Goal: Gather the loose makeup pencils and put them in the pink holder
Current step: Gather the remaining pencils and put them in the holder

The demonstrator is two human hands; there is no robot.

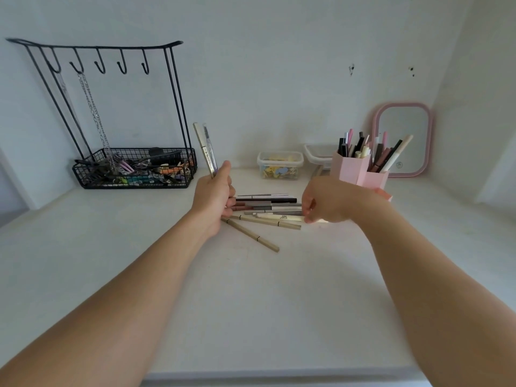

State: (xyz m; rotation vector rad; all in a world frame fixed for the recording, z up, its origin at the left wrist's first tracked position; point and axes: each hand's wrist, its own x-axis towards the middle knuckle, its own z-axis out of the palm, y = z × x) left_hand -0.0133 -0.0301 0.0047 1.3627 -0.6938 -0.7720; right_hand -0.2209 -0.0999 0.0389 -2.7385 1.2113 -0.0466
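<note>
Left hand [213, 195] clamped on two upright pencils [205, 149], right hand [325, 203] pinching cream pencil [279, 217] lying left-right among pile [265, 205], pink holder [351, 166] behind.

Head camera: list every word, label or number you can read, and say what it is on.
None can be read.
Held pencils in the left hand: dark print on the barrel, too small.
Cream pencil at the right hand: short dark print, blurred.
Pink mirror: small round mark near its lower edge, unreadable.

home vanity: pink mirror [403, 139], jewellery rack [111, 107]
</note>
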